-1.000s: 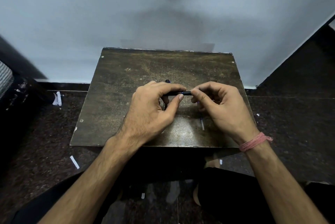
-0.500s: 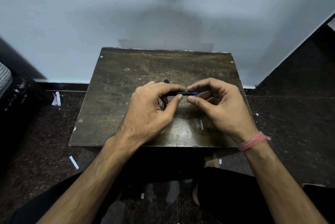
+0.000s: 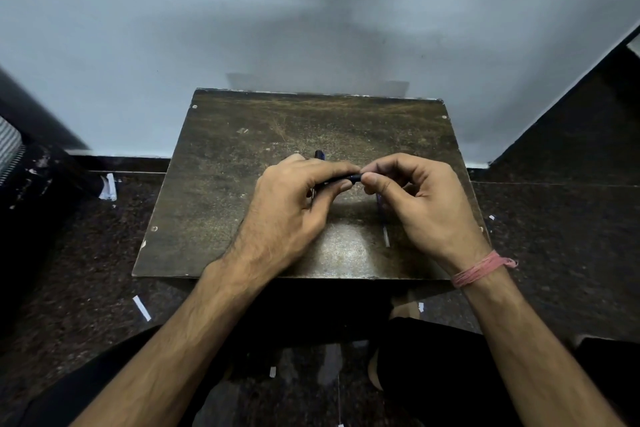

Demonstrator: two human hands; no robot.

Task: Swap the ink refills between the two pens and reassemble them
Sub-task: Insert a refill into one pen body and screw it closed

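Both hands closed on one dark pen, working its end over the table.

The left hand [image 3: 294, 198] pinches the pen barrel [image 3: 341, 179] level, while the right hand [image 3: 420, 198] has shut finger and thumb on the barrel's tip. A moment ago a blue section showed between the hands; now that gap is closed – likely a part being screwed home. A loose refill [image 3: 385, 235] lies on the table [image 3: 221, 184] under the right palm, and another pen piece [image 3: 319, 154] pokes out behind the left knuckles – so reassembly seems unfinished.
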